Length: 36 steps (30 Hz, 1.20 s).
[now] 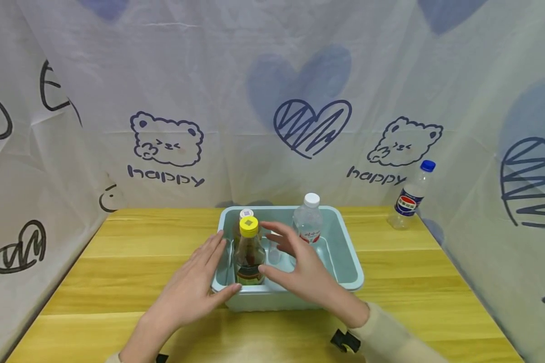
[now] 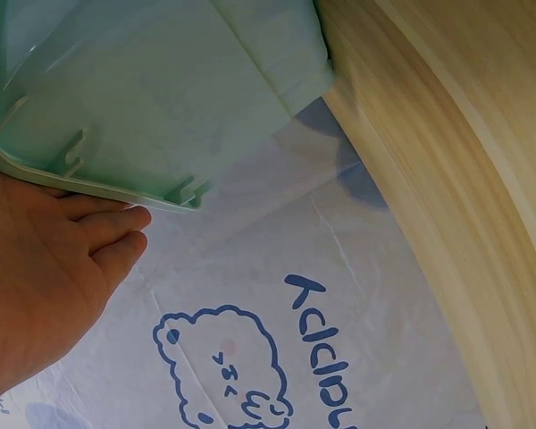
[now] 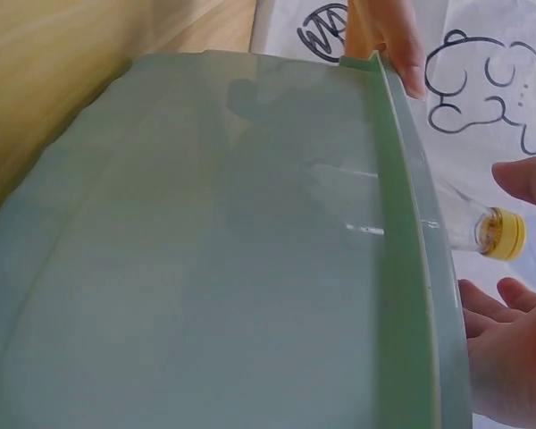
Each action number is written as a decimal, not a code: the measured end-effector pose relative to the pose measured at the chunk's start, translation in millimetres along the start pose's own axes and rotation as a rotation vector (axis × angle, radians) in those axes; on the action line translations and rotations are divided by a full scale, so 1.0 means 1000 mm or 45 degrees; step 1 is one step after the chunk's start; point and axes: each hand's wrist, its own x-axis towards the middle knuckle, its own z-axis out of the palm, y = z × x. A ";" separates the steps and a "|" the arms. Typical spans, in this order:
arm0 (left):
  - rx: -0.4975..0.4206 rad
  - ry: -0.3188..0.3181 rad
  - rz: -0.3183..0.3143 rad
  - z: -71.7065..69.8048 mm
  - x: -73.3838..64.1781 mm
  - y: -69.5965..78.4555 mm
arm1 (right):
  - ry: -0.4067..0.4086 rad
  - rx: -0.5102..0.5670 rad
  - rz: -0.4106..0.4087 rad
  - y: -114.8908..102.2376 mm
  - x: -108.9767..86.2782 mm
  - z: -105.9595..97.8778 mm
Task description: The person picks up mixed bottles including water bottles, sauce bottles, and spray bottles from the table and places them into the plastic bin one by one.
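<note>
A light blue-green plastic bin [image 1: 295,300] stands on the table with bottles inside. At its front left is a bottle of dark liquid with a yellow cap [image 1: 249,227], upright. My left hand [image 1: 191,290] rests along the bin's left front rim, fingers extended; the left wrist view shows its fingers beneath the rim [image 2: 98,192]. Over the bin, my right hand [image 1: 304,267] is spread beside the yellow-capped bottle, thumb and fingers apart; whether the thumb touches it I cannot tell. In the right wrist view, a gap shows between the hand [image 3: 518,357] and the yellow cap [image 3: 505,234].
Behind the yellow-capped bottle stands another with a white cap [image 1: 247,213]. A clear bottle with a white cap [image 1: 308,222] is at the bin's back. A clear bottle with a blue cap [image 1: 407,202] stands at the table's back right, near the printed cloth [image 1: 236,151].
</note>
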 end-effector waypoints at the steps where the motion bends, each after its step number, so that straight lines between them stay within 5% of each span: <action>1: -0.002 0.000 0.000 0.000 0.000 0.000 | 0.015 -0.001 -0.008 0.000 -0.002 0.000; 20: -0.008 0.009 -0.007 0.002 -0.001 0.000 | 0.247 0.008 -0.072 0.006 -0.026 -0.023; 36: -0.005 -0.008 -0.012 0.002 0.000 0.000 | 0.518 -0.295 -0.100 0.031 -0.036 -0.058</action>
